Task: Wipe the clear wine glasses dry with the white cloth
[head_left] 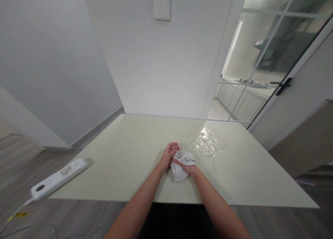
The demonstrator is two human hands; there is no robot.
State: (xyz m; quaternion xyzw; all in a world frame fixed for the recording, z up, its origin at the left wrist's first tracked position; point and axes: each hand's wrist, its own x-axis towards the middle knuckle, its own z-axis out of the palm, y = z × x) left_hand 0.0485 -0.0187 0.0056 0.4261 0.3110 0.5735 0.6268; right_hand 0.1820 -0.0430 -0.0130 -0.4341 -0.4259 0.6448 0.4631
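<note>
Close to the middle of the table (130,156), my left hand (168,156) curls around a small clear, shiny object (179,155), perhaps glass or plastic; its exact kind is too small to tell. A white cloth (180,174) is bunched in my right hand (187,167), pressed against the clear object from the right and below. Part of the cloth hangs down toward the tabletop. Both hands are closed and nearly touch each other. To their right lies a loose pile of clear, glinting pieces (208,141).
A white power strip (59,178) with a cable rests across the table's left edge. A white wall with a switch plate (161,6) rises behind the table. At right stands a glass-paned door with a black handle (284,86).
</note>
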